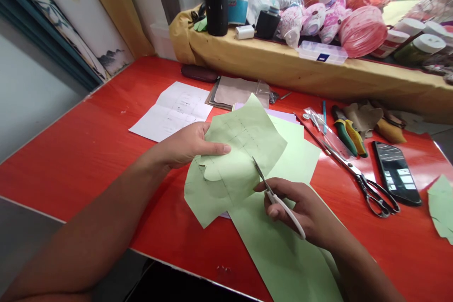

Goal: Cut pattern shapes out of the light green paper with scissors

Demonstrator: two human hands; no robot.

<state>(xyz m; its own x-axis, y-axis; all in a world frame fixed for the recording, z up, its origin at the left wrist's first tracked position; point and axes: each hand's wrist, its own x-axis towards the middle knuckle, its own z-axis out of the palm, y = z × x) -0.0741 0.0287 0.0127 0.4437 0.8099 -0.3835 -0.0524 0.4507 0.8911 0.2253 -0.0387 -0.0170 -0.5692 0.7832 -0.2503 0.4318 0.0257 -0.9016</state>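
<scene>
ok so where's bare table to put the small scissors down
Bare red table left of the white sheet and left hand; another patch at the near right, below the phone. Crowded around the big scissors and pliers.

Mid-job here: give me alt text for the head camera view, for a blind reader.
A left hand holds a cut green paper piece while the right hand holds small scissors at its edge, above a red table. Nearby lie larger scissors, a phone and a white sheet.
</scene>
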